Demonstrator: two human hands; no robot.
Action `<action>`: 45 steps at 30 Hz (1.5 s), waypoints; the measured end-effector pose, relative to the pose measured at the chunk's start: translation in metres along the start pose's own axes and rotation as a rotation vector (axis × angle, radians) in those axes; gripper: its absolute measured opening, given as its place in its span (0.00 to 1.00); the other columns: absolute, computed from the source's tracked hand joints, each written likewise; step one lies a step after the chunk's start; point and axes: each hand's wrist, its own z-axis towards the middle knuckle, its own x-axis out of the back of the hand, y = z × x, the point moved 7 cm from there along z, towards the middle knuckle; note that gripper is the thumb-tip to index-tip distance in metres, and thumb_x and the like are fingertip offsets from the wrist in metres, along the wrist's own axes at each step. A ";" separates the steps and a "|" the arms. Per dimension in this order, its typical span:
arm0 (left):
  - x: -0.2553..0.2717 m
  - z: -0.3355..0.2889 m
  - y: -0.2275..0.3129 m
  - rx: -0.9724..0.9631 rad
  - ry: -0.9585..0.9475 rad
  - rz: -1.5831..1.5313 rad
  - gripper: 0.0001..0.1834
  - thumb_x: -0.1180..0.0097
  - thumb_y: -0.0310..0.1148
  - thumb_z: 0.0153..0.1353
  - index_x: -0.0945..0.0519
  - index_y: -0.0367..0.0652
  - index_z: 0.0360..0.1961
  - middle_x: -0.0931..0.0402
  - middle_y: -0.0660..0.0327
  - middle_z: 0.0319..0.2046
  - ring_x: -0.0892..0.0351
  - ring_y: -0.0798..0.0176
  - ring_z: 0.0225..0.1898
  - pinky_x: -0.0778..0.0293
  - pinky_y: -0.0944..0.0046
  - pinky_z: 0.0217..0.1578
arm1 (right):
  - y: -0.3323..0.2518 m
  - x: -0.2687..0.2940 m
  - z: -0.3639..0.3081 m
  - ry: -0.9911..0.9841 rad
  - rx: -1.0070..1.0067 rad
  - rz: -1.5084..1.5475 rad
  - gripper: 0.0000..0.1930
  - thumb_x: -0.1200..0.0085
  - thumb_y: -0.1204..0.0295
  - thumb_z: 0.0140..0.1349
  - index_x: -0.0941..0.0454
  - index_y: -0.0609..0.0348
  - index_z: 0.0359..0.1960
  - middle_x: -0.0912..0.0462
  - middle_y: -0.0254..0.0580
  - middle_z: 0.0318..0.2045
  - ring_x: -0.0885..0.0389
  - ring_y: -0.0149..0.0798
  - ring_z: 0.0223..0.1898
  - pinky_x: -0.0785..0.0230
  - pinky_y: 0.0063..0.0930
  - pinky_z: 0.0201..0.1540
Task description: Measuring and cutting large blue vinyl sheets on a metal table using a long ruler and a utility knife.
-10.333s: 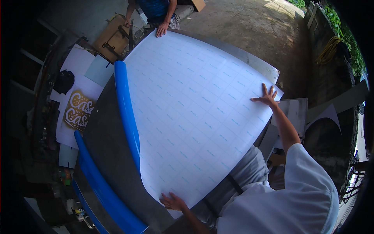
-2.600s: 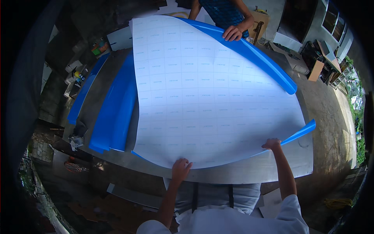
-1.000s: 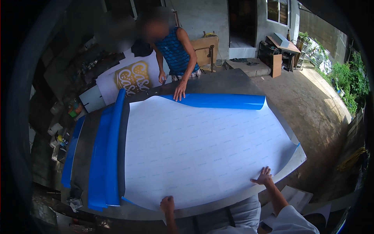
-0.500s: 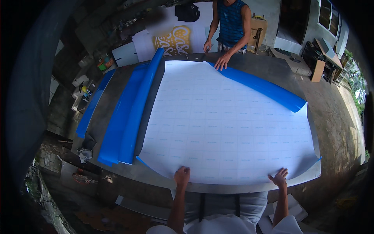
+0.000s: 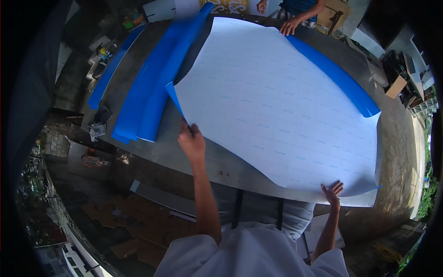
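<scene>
A large vinyl sheet [image 5: 277,101] lies on the table, white backing paper up, its blue face showing at the curled edges. My left hand [image 5: 191,141] is closed on the sheet's left near edge and lifts it, so a blue flap turns up there. Something small and dark shows at these fingers, too little to name. Near the sheet's front right corner, my right hand [image 5: 332,191] rests on the backing with fingers spread. Along the far right side the sheet rolls over into a blue roll [image 5: 332,76], where a co-worker's hand [image 5: 290,26] presses.
Blue vinyl lengths [image 5: 154,87] lie left of the sheet, with a narrower blue strip [image 5: 115,67] farther left. The dark table [image 5: 221,168] has its front edge just before my body. A co-worker [image 5: 302,8] stands at the far side. Cardboard pieces [image 5: 138,221] lie below at left.
My left hand has taken the sheet's near left edge and carried it up and away to the left, baring table beneath. My right hand stays near the right corner. The view has tilted downward.
</scene>
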 end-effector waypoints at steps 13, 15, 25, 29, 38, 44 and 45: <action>-0.089 -0.125 0.262 -0.510 -0.457 -0.364 0.36 0.46 0.18 0.45 0.35 0.22 0.60 0.24 0.50 0.18 0.26 0.56 0.15 0.31 0.56 0.17 | 0.023 -0.005 0.055 -0.019 0.108 -0.140 0.65 0.55 0.25 0.49 0.76 0.60 0.71 0.77 0.54 0.73 0.81 0.59 0.72 0.76 0.57 0.71; -0.094 -0.124 0.249 -0.459 -0.453 -0.339 0.35 0.46 0.18 0.45 0.35 0.22 0.59 0.24 0.49 0.18 0.25 0.55 0.16 0.31 0.56 0.17 | 0.027 0.002 0.071 0.021 0.089 -0.134 0.65 0.55 0.24 0.49 0.75 0.60 0.71 0.76 0.55 0.72 0.79 0.60 0.72 0.75 0.58 0.71; -0.059 -0.108 0.177 -0.199 -0.454 -0.197 0.36 0.49 0.16 0.46 0.38 0.20 0.61 0.23 0.42 0.19 0.21 0.51 0.17 0.27 0.54 0.20 | 0.056 -0.044 0.059 0.121 0.139 -0.209 0.65 0.56 0.23 0.47 0.70 0.60 0.72 0.69 0.56 0.72 0.72 0.61 0.72 0.70 0.59 0.70; -0.057 -0.064 0.183 -0.163 -0.237 -0.314 0.35 0.50 0.17 0.47 0.37 0.20 0.61 0.22 0.42 0.20 0.20 0.47 0.17 0.24 0.50 0.23 | 0.061 0.019 0.067 0.507 -0.033 -0.054 0.66 0.54 0.22 0.44 0.62 0.62 0.71 0.59 0.56 0.71 0.61 0.63 0.70 0.60 0.61 0.68; -0.044 0.011 -0.211 0.415 -0.351 -0.070 0.17 0.55 0.31 0.66 0.22 0.24 0.38 0.23 0.55 0.22 0.31 0.66 0.13 0.39 0.70 0.12 | -0.003 0.033 -0.016 0.879 0.328 0.523 0.25 0.38 0.77 0.52 0.26 0.64 0.55 0.28 0.52 0.59 0.31 0.52 0.62 0.40 0.37 0.65; -0.068 -0.001 -0.249 0.451 -0.301 0.073 0.19 0.49 0.39 0.64 0.25 0.33 0.46 0.25 0.54 0.24 0.25 0.58 0.21 0.28 0.61 0.18 | -0.049 0.129 -0.096 1.187 0.490 0.615 0.30 0.63 0.95 0.45 0.30 0.70 0.54 0.31 0.57 0.61 0.37 0.58 0.65 0.44 0.43 0.68; -0.078 0.024 -0.228 0.355 -0.293 0.178 0.20 0.48 0.39 0.63 0.26 0.33 0.47 0.25 0.53 0.26 0.25 0.56 0.23 0.28 0.60 0.21 | -0.081 0.151 -0.121 1.132 0.511 0.592 0.31 0.62 0.95 0.45 0.31 0.70 0.56 0.33 0.56 0.62 0.39 0.56 0.66 0.44 0.42 0.69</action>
